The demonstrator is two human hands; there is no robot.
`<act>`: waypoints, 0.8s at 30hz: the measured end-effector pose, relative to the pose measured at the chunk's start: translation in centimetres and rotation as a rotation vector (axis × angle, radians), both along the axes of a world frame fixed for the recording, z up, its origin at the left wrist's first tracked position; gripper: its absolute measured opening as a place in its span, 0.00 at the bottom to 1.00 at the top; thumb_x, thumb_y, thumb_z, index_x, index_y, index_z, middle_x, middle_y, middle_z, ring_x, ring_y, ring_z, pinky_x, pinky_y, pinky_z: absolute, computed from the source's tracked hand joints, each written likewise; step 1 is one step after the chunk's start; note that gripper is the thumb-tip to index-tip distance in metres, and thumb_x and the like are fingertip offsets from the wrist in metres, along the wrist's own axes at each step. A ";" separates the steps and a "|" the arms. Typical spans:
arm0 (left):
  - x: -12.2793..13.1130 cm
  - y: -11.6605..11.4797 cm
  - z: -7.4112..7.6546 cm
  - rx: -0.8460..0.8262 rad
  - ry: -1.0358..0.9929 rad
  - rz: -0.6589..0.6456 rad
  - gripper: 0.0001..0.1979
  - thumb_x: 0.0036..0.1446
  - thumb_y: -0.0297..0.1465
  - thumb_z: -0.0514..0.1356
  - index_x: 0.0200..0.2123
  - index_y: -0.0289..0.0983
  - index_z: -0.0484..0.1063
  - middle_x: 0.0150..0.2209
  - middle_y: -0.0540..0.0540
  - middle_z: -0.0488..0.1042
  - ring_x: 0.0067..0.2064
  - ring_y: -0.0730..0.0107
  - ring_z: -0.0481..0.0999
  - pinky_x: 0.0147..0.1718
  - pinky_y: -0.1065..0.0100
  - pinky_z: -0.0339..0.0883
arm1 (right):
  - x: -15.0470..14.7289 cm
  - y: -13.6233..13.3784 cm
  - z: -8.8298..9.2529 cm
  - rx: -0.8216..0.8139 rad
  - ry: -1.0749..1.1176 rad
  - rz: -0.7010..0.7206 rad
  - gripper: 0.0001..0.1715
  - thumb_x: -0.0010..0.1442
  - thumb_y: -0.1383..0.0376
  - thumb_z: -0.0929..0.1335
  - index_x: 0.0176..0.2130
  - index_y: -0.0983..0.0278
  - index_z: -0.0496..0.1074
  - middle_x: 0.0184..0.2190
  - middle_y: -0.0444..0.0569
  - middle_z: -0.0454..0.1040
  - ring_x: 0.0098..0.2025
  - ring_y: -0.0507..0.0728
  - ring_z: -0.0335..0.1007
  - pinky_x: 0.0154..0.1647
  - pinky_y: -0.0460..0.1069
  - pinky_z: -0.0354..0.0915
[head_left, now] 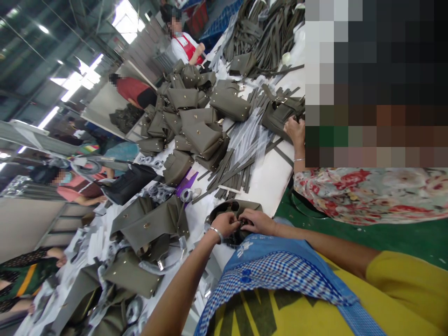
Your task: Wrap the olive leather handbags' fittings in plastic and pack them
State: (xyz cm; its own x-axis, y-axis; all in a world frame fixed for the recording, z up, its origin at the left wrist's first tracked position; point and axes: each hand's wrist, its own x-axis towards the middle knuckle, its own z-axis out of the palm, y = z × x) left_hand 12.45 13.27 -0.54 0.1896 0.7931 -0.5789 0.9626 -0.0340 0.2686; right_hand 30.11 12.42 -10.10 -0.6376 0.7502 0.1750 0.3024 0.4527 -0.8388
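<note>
Close against my apron lies an olive-green handbag [250,205] at the table's edge. My left hand [227,224], with a bracelet at its wrist, pinches at the bag's near side. Right beside it my right hand [258,221] has its fingers closed on the same part of the bag. The fingertips nearly meet there. A small dark piece shows between them, too small to name. My hands hide most of the bag's near side.
Several olive bags [199,133] are heaped on the white table [269,182]. Loose straps [233,172] and plastic wrap lie nearby. More bags [147,224] stand at left. A co-worker's hand [296,130] holds another bag at right. Other people work across the table.
</note>
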 end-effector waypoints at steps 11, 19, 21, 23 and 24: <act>1.0 -0.5 1.2 0.059 0.140 -0.041 0.13 0.56 0.38 0.54 0.32 0.39 0.76 0.34 0.43 0.79 0.39 0.61 0.75 0.37 0.66 0.63 | 0.2 0.0 -0.9 -0.001 0.073 -0.016 0.15 0.57 0.63 0.68 0.45 0.65 0.69 0.34 0.48 0.68 0.33 0.53 0.65 0.36 0.47 0.64; 1.6 -0.3 1.6 0.038 0.159 -0.014 0.12 0.55 0.37 0.55 0.35 0.41 0.77 0.36 0.44 0.79 0.41 0.59 0.76 0.38 0.65 0.65 | 0.1 0.3 -1.2 -0.005 0.066 -0.011 0.14 0.56 0.63 0.68 0.43 0.65 0.70 0.33 0.49 0.69 0.33 0.54 0.66 0.35 0.49 0.66; 1.1 -0.5 1.7 0.079 0.166 0.015 0.12 0.55 0.37 0.55 0.34 0.41 0.78 0.35 0.44 0.80 0.40 0.59 0.77 0.37 0.64 0.65 | -0.4 0.2 -1.4 -0.016 0.050 -0.037 0.14 0.55 0.63 0.68 0.43 0.63 0.70 0.34 0.50 0.69 0.34 0.55 0.67 0.36 0.50 0.67; 0.7 -0.8 1.3 0.122 0.154 0.043 0.11 0.54 0.36 0.56 0.33 0.41 0.78 0.34 0.44 0.80 0.40 0.58 0.77 0.37 0.63 0.66 | -1.0 0.0 -1.5 -0.027 0.030 -0.044 0.16 0.52 0.63 0.69 0.43 0.61 0.70 0.34 0.50 0.70 0.35 0.57 0.69 0.36 0.51 0.69; 0.5 -0.9 0.9 0.128 0.132 0.065 0.11 0.54 0.36 0.56 0.33 0.42 0.78 0.34 0.45 0.80 0.40 0.58 0.77 0.38 0.63 0.67 | -1.2 0.1 -1.5 -0.029 0.018 -0.055 0.17 0.50 0.63 0.70 0.42 0.59 0.70 0.33 0.49 0.70 0.34 0.58 0.70 0.35 0.52 0.69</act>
